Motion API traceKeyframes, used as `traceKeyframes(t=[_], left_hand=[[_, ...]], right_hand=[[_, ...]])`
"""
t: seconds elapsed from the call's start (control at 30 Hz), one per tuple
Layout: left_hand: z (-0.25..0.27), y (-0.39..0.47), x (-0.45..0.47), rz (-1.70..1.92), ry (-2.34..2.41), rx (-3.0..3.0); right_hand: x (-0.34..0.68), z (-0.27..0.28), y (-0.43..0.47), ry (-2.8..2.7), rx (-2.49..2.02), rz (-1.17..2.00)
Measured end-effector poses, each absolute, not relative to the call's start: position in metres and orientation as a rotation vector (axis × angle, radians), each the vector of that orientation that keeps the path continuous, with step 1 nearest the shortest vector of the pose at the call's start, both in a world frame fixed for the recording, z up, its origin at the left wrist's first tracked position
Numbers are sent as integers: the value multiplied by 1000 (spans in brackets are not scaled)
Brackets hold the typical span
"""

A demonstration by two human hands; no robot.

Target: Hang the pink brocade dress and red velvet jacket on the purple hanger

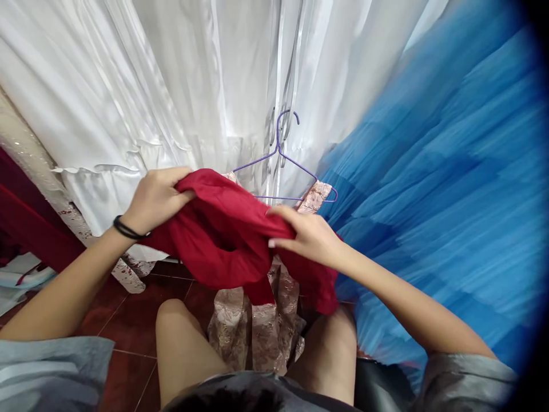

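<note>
Nearest: my thighs are sitting left and right, with shiny patterned cloth hanging between them above the tiled floor.

Just past that, I'm holding up the red garment, mid-scene, both hands on it. Left hand is pinching the upper left edge, thumb against the curled fingers. Right hand is holding looser: thumb and forefinger are standing part open, red fabric between them. Blur is hiding how hard they're pressing; can't tell.

Fabric is sagging and folding between the grips, loose end draping near my right thigh. To do this well, I'm reckoning: level both hands, ease the edge taut so the folds are showing, use pads not nails since the cloth is looking thin and slick. Watch the loose end; it could be snagging on the patterned cloth.

Farther: purple hanger is carrying patterned straps. Red is covering whatever joins them to the lower cloth.

Far: white drapes are hanging behind, blue tulle at right. Worth keeping my right elbow off it.
</note>
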State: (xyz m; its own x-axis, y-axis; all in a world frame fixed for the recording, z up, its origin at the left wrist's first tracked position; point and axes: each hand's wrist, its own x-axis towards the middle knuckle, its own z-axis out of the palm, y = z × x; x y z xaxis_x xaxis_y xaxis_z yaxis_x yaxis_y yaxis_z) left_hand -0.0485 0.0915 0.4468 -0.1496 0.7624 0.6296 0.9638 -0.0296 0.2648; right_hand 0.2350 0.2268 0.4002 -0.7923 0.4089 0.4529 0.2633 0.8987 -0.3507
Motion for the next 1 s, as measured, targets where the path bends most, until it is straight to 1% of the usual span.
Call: traceKeyframes(t=[0.07, 0.17, 0.27, 0.3, 0.33, 0.37, 0.47, 0.53, 0.57, 0.63, 0.73, 0.87, 0.93, 1.0], left_hand=[[448, 104, -27, -808, -1736, -1864], [449, 122, 2, -623, -1520, -1950], [450, 135, 11, -527, -1472, -1881], [451, 138, 8, -505, -1481, -1843], [452, 140, 3, -485, -1499, -1805], [454, 141, -2, -472, -1524, -1767], [463, 143, -19, -486, -1632, -1650], [469, 143, -23, -549, -1718, -1580], [470, 144, -23, -587, -1759, -1559], [471, 146, -20, -617, -1825, -1553], [467, 148, -13, -499, -1866, -1593], [477, 143, -9, -380, -1886, -1556], [485, 139, -12, -420, -1877, -1507], [483, 137, -19, -501, -1926, -1591]], right_hand=[[232, 393, 232, -2593, -406, 472], [214, 376, 254, -2439, -319, 635], [199, 363, 274, -2728, -167, 818], [198, 364, 277, -2832, -206, 805], [198, 368, 277, -2887, -306, 721], [200, 375, 276, -2876, -451, 570], [206, 404, 263, -2589, -876, -12], [205, 417, 251, -2456, -1003, -293], [204, 419, 246, -2450, -1026, -384], [202, 416, 239, -2570, -1028, -467], [209, 413, 236, -2739, -1112, -474], [230, 449, 238, -2484, -1191, -569], [240, 474, 243, -2335, -1111, -627], [248, 490, 253, -2283, -1083, -640]])
